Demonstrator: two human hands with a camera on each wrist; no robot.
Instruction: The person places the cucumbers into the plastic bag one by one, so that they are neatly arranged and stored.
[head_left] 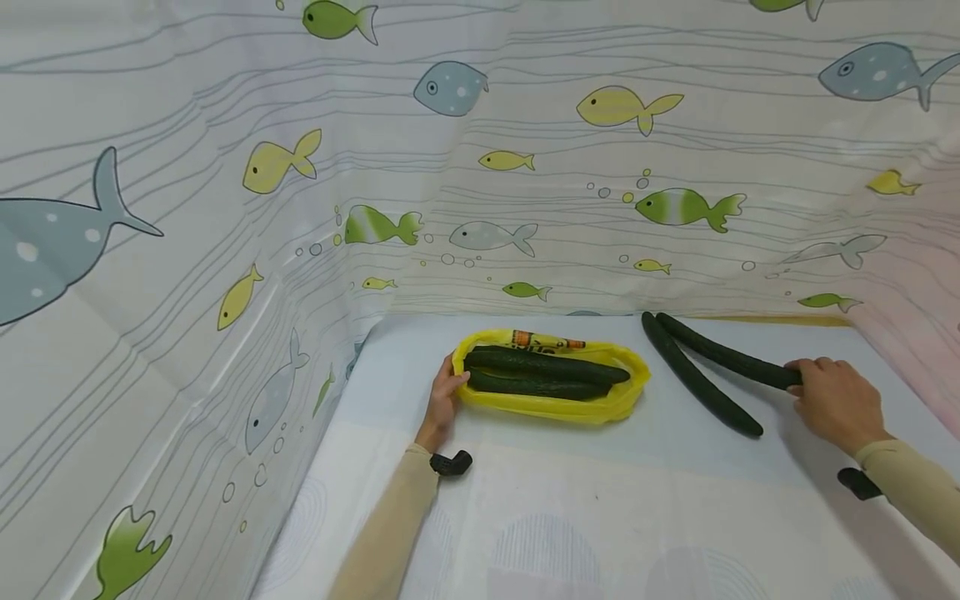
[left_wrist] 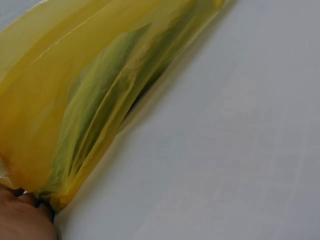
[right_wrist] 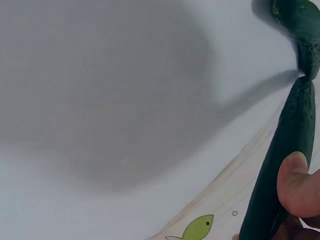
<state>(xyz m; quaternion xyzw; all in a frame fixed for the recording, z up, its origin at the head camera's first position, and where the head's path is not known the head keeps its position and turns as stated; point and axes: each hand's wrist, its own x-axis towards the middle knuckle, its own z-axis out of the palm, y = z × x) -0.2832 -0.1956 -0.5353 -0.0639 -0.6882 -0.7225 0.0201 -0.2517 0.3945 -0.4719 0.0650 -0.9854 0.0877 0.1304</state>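
A yellow plastic bag lies on the table with its mouth spread wide, and two dark green cucumbers lie side by side in it. My left hand grips the bag's left end; in the left wrist view the thin yellow film bunches at the fingers. To the right, my right hand holds the near end of a long cucumber. The thumb lies along that cucumber in the right wrist view. Another cucumber rests on the table just left of the held one, their far ends close together.
A white table with faint printed patterns spreads under everything. Behind it and to the left hang white sheets printed with fish and wavy lines. Each wrist carries a small black camera.
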